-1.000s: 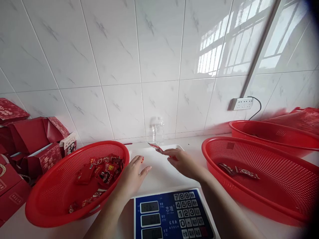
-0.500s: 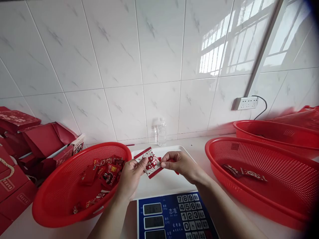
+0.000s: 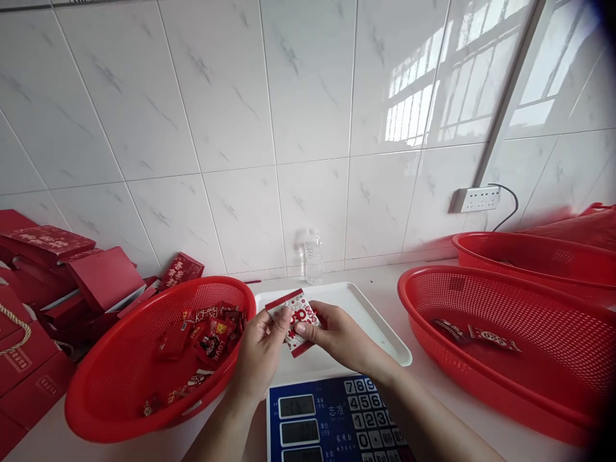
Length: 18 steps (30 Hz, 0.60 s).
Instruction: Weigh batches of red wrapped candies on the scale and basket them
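Observation:
A small red-and-white candy packet (image 3: pixel 295 318) is held up over the white scale tray (image 3: pixel 380 324). My left hand (image 3: pixel 262 350) pinches its left edge with thumb and forefinger. Its right side is pinched by my right hand (image 3: pixel 337 333). Below the hands is the blue keypad panel of the electronic scale (image 3: pixel 332 420). Left of my hands stands a round red basket (image 3: pixel 120 410) with several red candy packets (image 3: pixel 206 333) inside.
A large red oval basket (image 3: pixel 505 391) at right holds two dark packets (image 3: pixel 474 333); another red basket (image 3: pixel 534 253) lies behind it. Red gift boxes (image 3: pixel 52 282) pile up at left. A clear bottle (image 3: pixel 314 258) stands by the tiled wall, and a wall socket (image 3: pixel 476 199) is at right.
One second ago only my right hand held the packet edge-on above the tray; my left hand then took its other side, and both hands drew it closer and turned it flat.

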Tool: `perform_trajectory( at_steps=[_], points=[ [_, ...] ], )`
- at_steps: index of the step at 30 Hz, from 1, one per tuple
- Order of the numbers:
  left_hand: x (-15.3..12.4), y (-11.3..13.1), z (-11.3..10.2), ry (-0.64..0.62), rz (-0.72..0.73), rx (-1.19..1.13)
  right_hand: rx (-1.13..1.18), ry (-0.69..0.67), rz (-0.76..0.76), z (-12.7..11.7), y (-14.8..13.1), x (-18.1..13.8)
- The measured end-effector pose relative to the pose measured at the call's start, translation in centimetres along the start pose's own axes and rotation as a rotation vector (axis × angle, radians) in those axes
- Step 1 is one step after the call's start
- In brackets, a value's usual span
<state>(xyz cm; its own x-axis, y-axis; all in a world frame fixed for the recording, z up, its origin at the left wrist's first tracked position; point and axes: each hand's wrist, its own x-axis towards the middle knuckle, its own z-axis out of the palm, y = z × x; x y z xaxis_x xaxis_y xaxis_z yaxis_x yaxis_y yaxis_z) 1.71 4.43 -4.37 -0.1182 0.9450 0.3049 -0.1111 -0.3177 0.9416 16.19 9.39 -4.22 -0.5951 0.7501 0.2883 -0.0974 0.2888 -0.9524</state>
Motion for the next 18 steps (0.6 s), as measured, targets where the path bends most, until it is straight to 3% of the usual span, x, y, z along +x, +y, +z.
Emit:
perform_trajectory(
  at_steps=[4, 9, 13, 16, 18],
  points=[
    [0.2, 0.4, -0.1, 0.016, 0.021, -0.041, 0.042, 0.008, 0.017, -0.2, -0.5, -0.2],
    [0.5, 0.7, 0.0, -0.054, -0.095, -0.243, 0.054, -0.041, 0.026, -0.2, -1.6, -0.6],
    [0.3, 0.7, 0.1, -0.03, -0.066, -0.135, -0.063, -0.014, 0.021, -1.0, -1.9, -0.9],
    [0.2, 0.8, -0.1, -0.013, -0.025, -0.033, -0.3, 0.153, -0.038, -3.0, -2.3, -1.3],
    [0.2, 0.9, -0.3, -0.017, -0.012, 0.01, -0.578, 0.387, -0.056, -5.1, -3.0, -1.8]
  ],
)
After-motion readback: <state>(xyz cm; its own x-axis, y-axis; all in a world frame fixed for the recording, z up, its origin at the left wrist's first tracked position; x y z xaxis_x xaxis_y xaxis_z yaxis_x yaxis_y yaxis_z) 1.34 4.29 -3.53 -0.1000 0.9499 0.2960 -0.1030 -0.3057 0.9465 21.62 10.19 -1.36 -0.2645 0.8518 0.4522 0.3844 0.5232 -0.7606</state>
